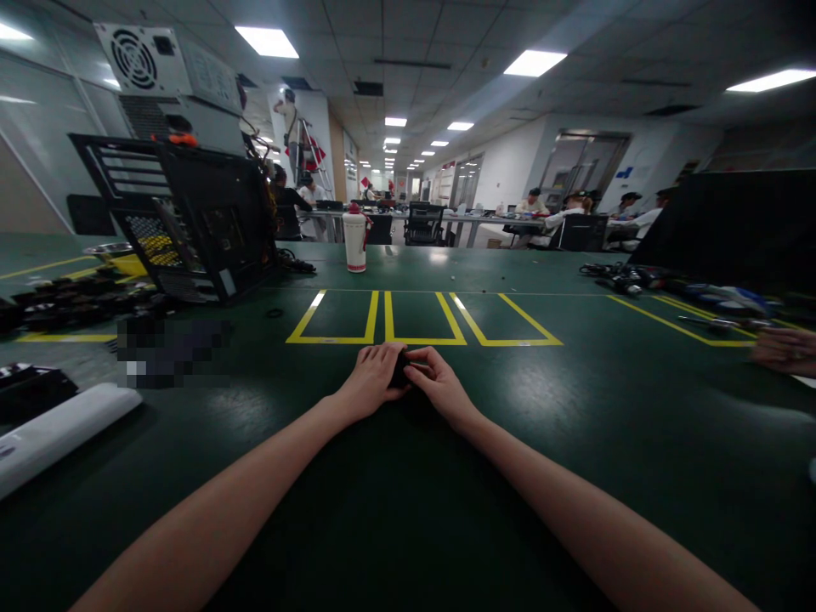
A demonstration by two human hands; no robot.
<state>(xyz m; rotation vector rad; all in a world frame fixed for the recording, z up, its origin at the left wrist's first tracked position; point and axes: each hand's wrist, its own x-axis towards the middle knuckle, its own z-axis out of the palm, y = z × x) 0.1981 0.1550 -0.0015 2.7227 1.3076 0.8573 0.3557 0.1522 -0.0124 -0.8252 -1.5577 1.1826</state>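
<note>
Both my arms reach forward over the dark green table (pixel 574 425). My left hand (pixel 373 374) and my right hand (pixel 437 382) meet at the middle, fingers curled round a small black object (pixel 400 371) held between them. Most of that object is hidden by my fingers, so I cannot name it. Just beyond my hands lie three yellow-taped rectangles (pixel 421 319) on the table top.
A black computer case (pixel 191 221) with a grey power supply (pixel 166 59) on top stands at the back left, black parts (pixel 70 302) beside it. A white bottle (pixel 355 238) stands behind the rectangles. Cables and tools (pixel 643 279) lie right. Another person's hand (pixel 787 350) rests at the right edge.
</note>
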